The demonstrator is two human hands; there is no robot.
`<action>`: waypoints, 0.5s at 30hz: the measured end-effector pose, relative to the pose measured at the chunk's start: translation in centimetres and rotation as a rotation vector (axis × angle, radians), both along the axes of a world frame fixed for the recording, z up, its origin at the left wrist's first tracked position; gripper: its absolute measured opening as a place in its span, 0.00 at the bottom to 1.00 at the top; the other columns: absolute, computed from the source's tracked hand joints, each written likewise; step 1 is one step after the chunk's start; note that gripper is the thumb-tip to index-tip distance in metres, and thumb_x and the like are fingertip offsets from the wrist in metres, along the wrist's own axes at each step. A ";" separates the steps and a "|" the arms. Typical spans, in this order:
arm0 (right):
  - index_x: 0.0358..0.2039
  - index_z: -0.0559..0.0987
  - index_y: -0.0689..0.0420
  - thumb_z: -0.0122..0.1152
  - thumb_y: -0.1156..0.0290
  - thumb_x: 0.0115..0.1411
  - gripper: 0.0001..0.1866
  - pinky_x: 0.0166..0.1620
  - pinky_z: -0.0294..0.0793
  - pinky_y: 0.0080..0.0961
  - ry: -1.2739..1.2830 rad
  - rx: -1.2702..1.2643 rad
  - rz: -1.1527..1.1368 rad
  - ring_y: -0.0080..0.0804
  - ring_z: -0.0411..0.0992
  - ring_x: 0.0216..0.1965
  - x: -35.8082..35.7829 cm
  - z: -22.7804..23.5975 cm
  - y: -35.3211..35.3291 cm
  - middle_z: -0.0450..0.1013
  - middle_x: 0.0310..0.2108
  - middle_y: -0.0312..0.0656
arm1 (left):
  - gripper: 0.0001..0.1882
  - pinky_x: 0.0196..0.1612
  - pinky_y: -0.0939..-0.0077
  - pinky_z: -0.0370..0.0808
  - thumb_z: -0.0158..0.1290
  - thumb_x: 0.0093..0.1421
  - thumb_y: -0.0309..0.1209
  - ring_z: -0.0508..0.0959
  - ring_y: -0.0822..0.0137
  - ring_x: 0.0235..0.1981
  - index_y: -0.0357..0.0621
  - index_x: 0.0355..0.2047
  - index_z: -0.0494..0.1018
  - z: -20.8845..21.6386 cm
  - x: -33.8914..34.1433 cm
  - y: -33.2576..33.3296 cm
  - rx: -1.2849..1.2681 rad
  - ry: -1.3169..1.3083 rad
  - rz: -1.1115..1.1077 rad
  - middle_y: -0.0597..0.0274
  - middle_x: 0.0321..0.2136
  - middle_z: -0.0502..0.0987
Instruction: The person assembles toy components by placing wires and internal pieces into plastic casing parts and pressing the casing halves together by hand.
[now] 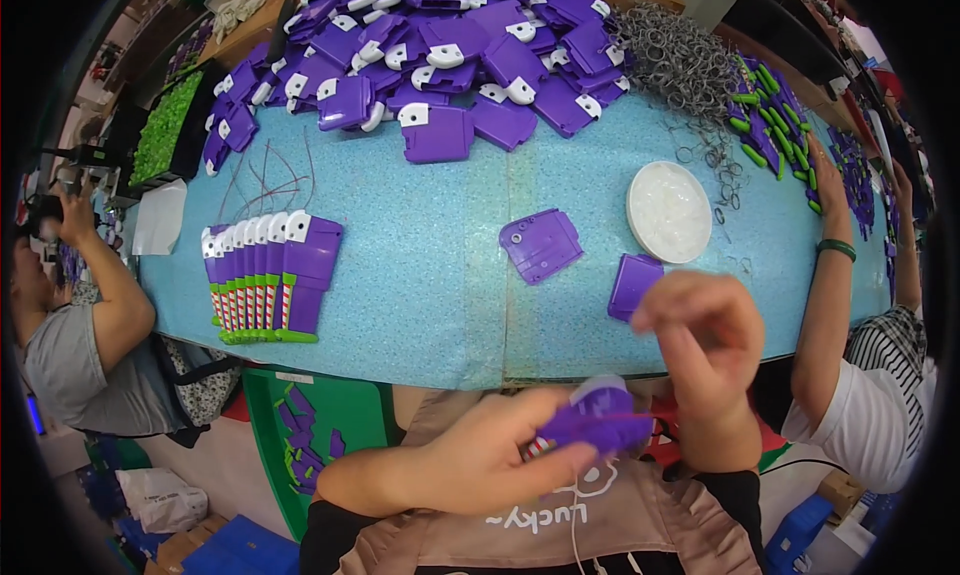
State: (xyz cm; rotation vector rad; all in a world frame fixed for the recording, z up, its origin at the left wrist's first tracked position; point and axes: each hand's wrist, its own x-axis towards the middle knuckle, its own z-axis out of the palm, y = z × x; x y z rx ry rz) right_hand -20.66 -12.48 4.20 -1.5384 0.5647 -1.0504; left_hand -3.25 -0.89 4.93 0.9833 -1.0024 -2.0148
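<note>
Low in front of my apron, my left hand (pixel 520 440) grips a purple plastic casing (pixel 610 427), blurred, with a translucent rounded part on its upper edge. A thin red strand runs from it to the right. My right hand (pixel 705 325) is raised over the table's near edge, fingers curled in toward the thumb; motion blur hides whatever is between the tips. Just beyond it lies a purple shell half (pixel 633 283), partly covered by the fingers. Another open purple shell (pixel 541 246) rests further left, beside a white round dish (pixel 670 213) of small clear pieces.
Purple-and-white casings (pixel 440 50) heap at the back, beside piled metal rings (pixel 680 60). Assembled purple-green pieces (pixel 270 275) stand in a left row, below thin red wires (pixel 270 180). A green bin (pixel 262 415) sits below the edge. Co-workers' arms (pixel 832 275) flank both sides.
</note>
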 end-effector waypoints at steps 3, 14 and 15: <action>0.32 0.70 0.56 0.57 0.82 0.47 0.12 0.35 0.65 0.28 -0.067 -0.214 0.122 0.33 0.73 0.30 -0.4 0.1 0.5 0.74 0.27 0.42 | 0.17 0.30 0.84 0.69 0.48 0.58 0.25 0.73 0.78 0.31 0.34 0.47 0.63 -0.4 -0.8 0.0 -0.001 -0.029 0.118 0.63 0.32 0.74; 0.31 0.70 0.54 0.62 0.80 0.42 0.15 0.35 0.64 0.29 0.173 -0.473 -0.004 0.34 0.72 0.31 -0.6 0.7 0.7 0.75 0.30 0.38 | 0.19 0.27 0.75 0.70 0.50 0.55 0.26 0.74 0.70 0.25 0.35 0.47 0.63 0.4 -0.8 -0.8 -0.218 -0.197 0.136 0.57 0.27 0.74; 0.31 0.70 0.53 0.63 0.79 0.41 0.16 0.35 0.64 0.29 0.259 -0.562 -0.027 0.33 0.72 0.31 -0.7 1.1 0.7 0.75 0.30 0.37 | 0.19 0.26 0.74 0.70 0.50 0.55 0.26 0.74 0.69 0.24 0.35 0.47 0.63 0.4 -0.8 -0.8 -0.229 -0.205 0.142 0.56 0.26 0.74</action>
